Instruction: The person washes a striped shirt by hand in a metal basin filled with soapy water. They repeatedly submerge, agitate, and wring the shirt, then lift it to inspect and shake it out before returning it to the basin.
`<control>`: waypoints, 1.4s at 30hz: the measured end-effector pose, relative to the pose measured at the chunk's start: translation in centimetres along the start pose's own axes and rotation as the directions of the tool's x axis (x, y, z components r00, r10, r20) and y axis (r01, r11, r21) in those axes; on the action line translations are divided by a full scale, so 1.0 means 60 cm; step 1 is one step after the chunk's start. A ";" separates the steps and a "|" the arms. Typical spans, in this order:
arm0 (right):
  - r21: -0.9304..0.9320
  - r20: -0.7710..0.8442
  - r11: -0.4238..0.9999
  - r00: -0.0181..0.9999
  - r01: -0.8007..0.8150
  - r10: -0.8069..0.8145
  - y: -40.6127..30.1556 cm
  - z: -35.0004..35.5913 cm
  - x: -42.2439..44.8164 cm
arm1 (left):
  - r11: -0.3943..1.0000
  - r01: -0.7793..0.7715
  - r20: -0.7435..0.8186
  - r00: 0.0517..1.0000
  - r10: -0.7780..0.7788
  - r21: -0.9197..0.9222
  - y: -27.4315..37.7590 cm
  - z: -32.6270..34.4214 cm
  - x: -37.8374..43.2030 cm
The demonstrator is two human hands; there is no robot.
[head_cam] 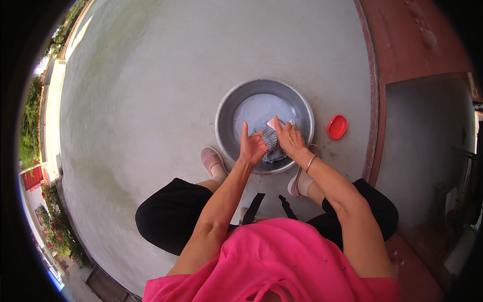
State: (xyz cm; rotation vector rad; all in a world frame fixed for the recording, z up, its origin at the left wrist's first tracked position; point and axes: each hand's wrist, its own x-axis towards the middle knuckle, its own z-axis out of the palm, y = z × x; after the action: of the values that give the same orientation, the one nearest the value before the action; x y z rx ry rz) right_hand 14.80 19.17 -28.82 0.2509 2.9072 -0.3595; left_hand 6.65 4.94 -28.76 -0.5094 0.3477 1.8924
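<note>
A round metal basin [226, 109] stands on the floor between my feet, with cloudy water in its bottom. Inside it is a wet, bunched cloth with dark and white stripes [272, 141]. My right hand [291, 139] grips a pale pink bar of soap [272, 123], held against the upper part of the cloth. To the left of the cloth, my left hand [253, 148] has its palm turned up and thumb raised apart. Its fingers reach the cloth's edge, and their tips are partly hidden.
A red plastic soap dish [336, 127] lies on the grey concrete floor [158, 94], right of the basin. My shoes [212, 160] flank the basin. A raised reddish edge [371, 94] runs along the right side; plants [32, 120] line the far left.
</note>
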 end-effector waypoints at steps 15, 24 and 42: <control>-0.026 -0.071 0.997 0.995 0.074 -0.076 -0.004 -0.001 -0.023 | 0.997 0.015 -0.063 0.998 -0.010 0.071 -0.002 0.004 -0.003; -0.019 -0.051 1.000 0.999 0.005 -0.006 0.004 -0.007 -0.009 | 0.990 0.038 -0.061 0.998 -0.029 0.139 0.002 -0.002 0.006; 0.244 0.236 0.212 0.270 -0.946 0.933 0.257 0.046 -0.071 | 0.797 -0.044 -0.161 0.971 0.176 0.602 0.012 -0.025 0.026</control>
State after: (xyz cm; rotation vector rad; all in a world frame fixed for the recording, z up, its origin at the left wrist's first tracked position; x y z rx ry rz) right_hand 22.35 32.58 -33.91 1.9338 1.9803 -0.5850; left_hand 5.76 5.20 -30.85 -0.2560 1.0974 1.7151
